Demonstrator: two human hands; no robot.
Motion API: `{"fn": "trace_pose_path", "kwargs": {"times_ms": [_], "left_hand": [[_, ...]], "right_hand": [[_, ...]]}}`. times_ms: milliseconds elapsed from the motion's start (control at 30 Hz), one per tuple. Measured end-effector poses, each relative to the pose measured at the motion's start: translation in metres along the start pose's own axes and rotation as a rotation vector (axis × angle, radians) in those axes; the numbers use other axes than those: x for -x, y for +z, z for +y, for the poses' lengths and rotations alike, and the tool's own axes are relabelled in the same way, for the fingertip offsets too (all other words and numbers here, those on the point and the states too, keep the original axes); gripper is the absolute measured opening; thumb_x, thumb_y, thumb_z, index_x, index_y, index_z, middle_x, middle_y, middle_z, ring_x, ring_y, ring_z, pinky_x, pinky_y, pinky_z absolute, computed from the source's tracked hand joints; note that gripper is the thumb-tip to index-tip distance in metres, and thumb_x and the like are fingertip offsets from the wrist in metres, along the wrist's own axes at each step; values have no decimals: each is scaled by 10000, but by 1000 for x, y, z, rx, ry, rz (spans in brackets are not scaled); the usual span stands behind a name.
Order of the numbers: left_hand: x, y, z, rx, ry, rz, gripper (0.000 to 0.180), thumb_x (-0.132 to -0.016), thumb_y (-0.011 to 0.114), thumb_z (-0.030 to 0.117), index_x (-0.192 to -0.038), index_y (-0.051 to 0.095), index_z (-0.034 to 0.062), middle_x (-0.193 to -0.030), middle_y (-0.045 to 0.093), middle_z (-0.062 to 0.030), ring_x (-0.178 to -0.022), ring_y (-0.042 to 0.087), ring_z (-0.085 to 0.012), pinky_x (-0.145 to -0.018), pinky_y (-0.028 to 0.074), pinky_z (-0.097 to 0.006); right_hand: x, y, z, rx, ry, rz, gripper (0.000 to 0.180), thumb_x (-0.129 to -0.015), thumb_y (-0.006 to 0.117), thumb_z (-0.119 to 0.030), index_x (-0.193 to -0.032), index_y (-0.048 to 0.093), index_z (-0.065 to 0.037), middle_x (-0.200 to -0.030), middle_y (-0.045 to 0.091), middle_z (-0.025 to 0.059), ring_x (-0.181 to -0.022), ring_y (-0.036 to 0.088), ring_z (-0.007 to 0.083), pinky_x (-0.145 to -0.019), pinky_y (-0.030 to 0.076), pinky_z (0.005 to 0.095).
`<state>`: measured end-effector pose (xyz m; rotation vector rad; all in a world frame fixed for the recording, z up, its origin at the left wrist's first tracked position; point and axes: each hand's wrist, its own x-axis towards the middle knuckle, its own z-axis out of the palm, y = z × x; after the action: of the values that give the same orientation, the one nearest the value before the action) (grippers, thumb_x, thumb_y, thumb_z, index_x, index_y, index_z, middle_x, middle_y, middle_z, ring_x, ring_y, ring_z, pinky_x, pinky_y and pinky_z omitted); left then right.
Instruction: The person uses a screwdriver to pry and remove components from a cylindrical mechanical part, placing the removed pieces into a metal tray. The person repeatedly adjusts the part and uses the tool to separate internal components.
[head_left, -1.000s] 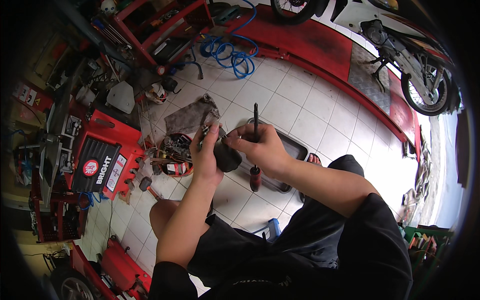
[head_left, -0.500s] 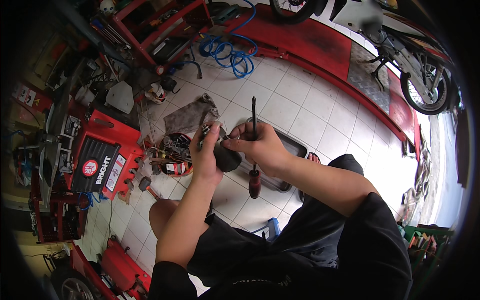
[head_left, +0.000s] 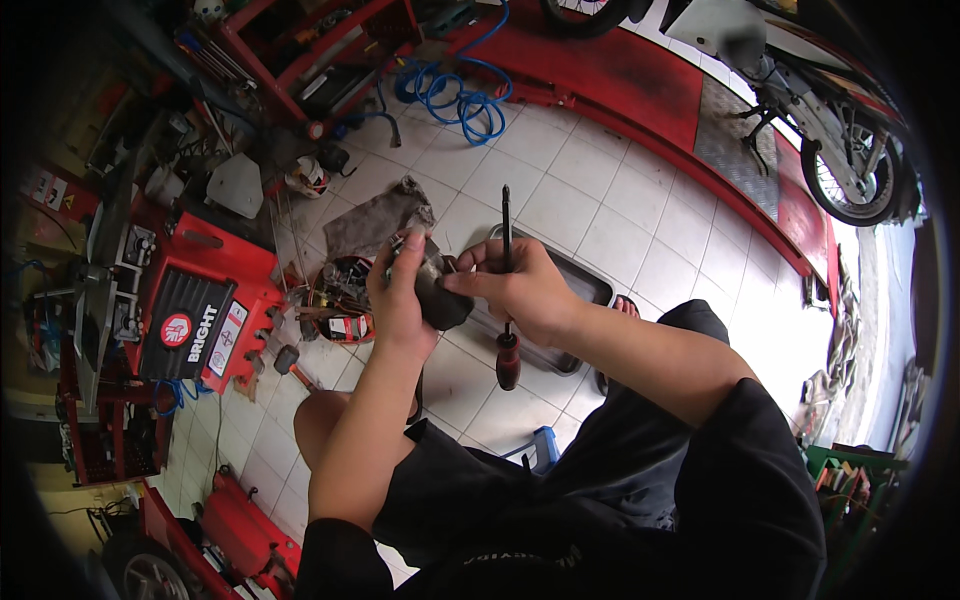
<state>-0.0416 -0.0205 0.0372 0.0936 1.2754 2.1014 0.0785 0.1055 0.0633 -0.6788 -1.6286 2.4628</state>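
Over the floor in front of me, my left hand (head_left: 402,300) is closed around a small mechanical part (head_left: 443,306) with a metal body and a black, rounded lower end. My right hand (head_left: 528,292) grips a screwdriver (head_left: 508,362) held nearly upright, its dark shaft pointing away from me and its dark red handle hanging below the fingers. The right thumb and forefinger reach to the side of the part, where they seem to touch it. Fingers cover much of the metal body, so its exact kind cannot be made out.
Beneath my right hand lies a grey tray (head_left: 585,290). A dirty rag (head_left: 370,222), a container of loose parts (head_left: 345,285) and a hammer (head_left: 287,360) lie to the left. A red machine (head_left: 250,300) stands beyond. Further off are a blue hose (head_left: 470,115), a red lift platform (head_left: 620,75) and a motorcycle (head_left: 850,160).
The mechanical part has turned slightly in my left hand, and both hands have shifted a little. The screwdriver stays in my right hand. The whole view has moved slightly.
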Motion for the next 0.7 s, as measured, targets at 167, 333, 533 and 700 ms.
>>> {"fn": "trace_pose_path", "kwargs": {"times_ms": [167, 333, 533, 700], "left_hand": [[-9, 1, 22, 241, -137, 98, 365, -935, 681, 445, -1023, 610, 98, -868, 609, -54, -776, 622, -217, -747, 548, -366], [-21, -15, 33, 361, -184, 99, 417, -925, 696, 452, -992, 578, 57, -863, 603, -116, -824, 618, -237, -786, 556, -366], [-11, -22, 38, 408, -215, 69, 483, -910, 718, 492, -1038, 581, 47, -866, 602, -124, -809, 618, -241, -764, 555, -374], [-8, -16, 39, 387, -223, 56, 494, -911, 717, 509, -1037, 585, 51, -882, 598, -123, -803, 615, -239, -738, 545, -375]], "right_hand": [[-42, -35, 44, -133, 132, 242, 203, -869, 757, -146, -870, 672, 39, -697, 549, 6, -492, 385, 86, -439, 256, 307], [-87, -100, 168, 245, 497, 454, 270, -864, 744, -177, -730, 593, 2, -670, 540, 52, -497, 453, 140, -440, 357, 328], [-88, -114, 203, 525, 688, 450, 364, -851, 794, -282, -737, 590, -3, -699, 560, 69, -502, 450, 145, -431, 374, 321], [-112, -124, 172, 167, 656, 377, 497, -836, 836, -441, -884, 615, 1, -686, 529, 60, -508, 404, 132, -425, 324, 292]]}}
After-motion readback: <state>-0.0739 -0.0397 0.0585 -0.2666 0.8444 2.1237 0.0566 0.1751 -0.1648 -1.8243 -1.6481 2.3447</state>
